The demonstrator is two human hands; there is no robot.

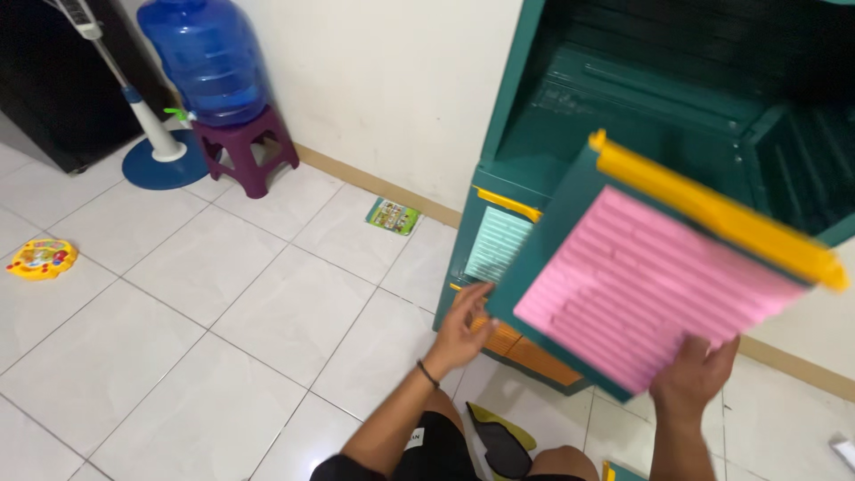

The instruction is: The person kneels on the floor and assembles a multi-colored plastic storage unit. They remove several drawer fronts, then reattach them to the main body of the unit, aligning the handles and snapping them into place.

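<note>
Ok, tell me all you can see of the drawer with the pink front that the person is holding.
The drawer is out of the green plastic cabinet, held tilted in the air before its empty slot. It looks like plastic: dark green body, ribbed pink front panel, yellow handle bar along the top edge. The right hand grips its lower corner; the left hand is at its lower left edge. It is slightly blurred.

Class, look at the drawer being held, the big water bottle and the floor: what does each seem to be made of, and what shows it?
Drawer: likely moulded plastic, matte green body, ribbed pink front, yellow handle strip.
Water bottle: translucent blue plastic, glossy; light shows through it.
Floor: probably glazed ceramic tile, pale with a soft sheen and dark grout lines.
</note>
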